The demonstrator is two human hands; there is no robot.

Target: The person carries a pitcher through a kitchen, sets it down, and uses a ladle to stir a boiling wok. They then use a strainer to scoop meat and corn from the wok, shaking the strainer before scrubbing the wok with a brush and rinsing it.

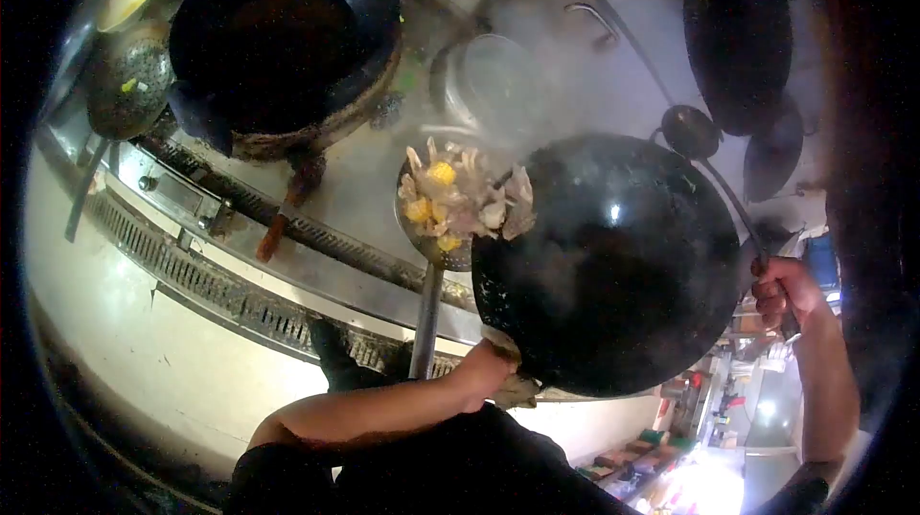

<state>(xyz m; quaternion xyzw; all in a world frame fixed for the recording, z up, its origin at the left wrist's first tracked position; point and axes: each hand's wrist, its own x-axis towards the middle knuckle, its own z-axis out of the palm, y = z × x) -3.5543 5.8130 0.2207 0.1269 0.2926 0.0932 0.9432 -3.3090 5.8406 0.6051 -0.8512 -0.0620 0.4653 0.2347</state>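
Observation:
My left hand (487, 368) is closed on a cloth (517, 390) at the near rim of a large dark wok (609, 266). The wok is tilted and steam hangs round it. My right hand (784, 291) grips the handle of a long ladle (690, 132), whose dark bowl is beyond the wok's far right rim. Left of the wok, a strainer (458, 256) holds a heap of meat or bone pieces with yellow corn (441, 173). Its metal handle (426, 323) points down toward my left forearm, and no hand is on it.
Another big wok (374, 45) sits at the upper left, near a perforated ladle (125, 84) and a pale bowl (129, 1). A wooden-handled brush (287, 213) lies by the stove's grate. Dark pans (738, 36) are at the upper right. A steaming round pot (494, 84) is behind the strainer.

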